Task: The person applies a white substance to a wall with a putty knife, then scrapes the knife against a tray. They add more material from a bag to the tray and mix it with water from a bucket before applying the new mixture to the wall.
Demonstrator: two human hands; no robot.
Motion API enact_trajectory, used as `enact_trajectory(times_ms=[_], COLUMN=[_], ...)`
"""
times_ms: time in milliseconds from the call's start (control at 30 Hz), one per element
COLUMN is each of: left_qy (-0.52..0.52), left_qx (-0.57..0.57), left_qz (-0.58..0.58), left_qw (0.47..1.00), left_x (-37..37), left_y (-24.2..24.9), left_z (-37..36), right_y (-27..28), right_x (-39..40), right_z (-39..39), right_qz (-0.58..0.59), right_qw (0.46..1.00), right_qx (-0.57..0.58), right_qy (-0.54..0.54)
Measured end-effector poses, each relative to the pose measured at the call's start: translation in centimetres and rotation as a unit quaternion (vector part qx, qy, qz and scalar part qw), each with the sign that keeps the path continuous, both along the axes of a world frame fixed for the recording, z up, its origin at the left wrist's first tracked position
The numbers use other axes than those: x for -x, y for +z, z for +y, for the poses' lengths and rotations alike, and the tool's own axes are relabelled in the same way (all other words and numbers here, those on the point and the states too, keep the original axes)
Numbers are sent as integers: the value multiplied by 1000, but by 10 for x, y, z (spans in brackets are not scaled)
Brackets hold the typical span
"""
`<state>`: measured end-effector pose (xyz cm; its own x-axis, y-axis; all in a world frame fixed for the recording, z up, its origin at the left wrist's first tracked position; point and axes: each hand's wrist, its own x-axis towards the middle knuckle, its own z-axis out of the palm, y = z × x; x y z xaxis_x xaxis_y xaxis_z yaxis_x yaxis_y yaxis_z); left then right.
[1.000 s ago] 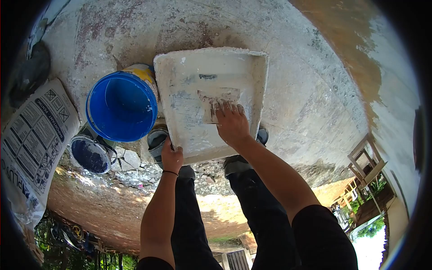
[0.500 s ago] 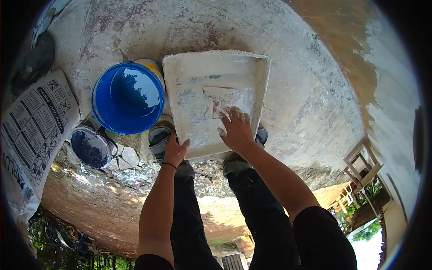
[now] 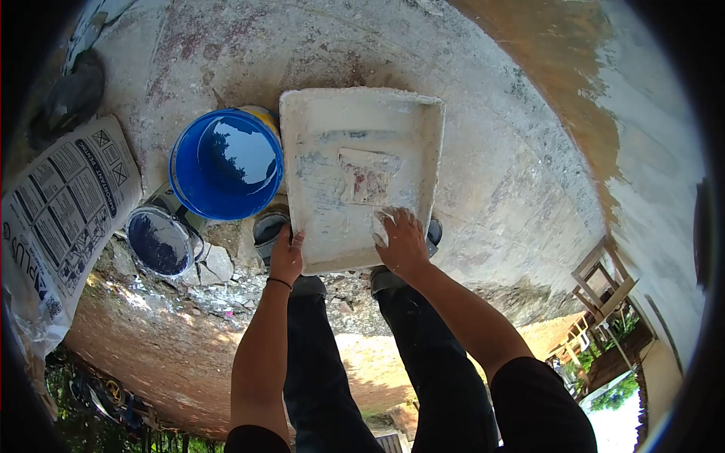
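Observation:
A shallow, plaster-crusted tray (image 3: 355, 113) lies on the concrete in front of my feet. Its floor is smeared with whitish paste, and a squarish reddish-brown patch (image 3: 368, 186) shows near the middle. My left hand (image 3: 287, 255) grips the tray's near left rim, thumb over the edge and fingers hidden behind it. Inside the tray's near right corner, my right hand (image 3: 405, 245) has its fingers curled against a wet lump of white paste (image 3: 382, 226). White smears coat those fingertips.
A blue bucket (image 3: 185, 185) of reflecting liquid stands left of the tray, by a smaller paint-stained pail (image 3: 160, 243). A printed sack (image 3: 72, 200) lies farther left. Broken stone (image 3: 217, 264) borders the concrete edge. A wall (image 3: 649, 121) rises at right; a wooden frame (image 3: 604, 279) stands below.
My right hand has drawn back from the middle patch toward the tray's near edge, its fingers now curled around paste. My left hand stays on the rim.

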<state>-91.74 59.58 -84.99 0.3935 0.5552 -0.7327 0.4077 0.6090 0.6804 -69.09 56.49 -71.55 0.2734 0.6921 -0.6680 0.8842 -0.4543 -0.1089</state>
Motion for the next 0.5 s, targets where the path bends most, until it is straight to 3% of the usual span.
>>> enact_trajectory(times_ms=[133,267,367,500], left_qy=[4,10,-41,2], left_qx=[0,-4,13,31], left_qz=[12,33,57,51], left_qw=[1000,999,997,998], left_x=[-3,0,2,-2], left_y=[13,-6,-13,-2], left_z=[7,2,6,14], right_y=[8,13,20,43], right_x=[2,1,1,9], right_z=[-3,3,16,53], right_qz=[13,16,27,48], right_qw=[1000,1000,999,996], right_qx=[8,12,13,-67], right_qy=[-11,-23,-43,-45])
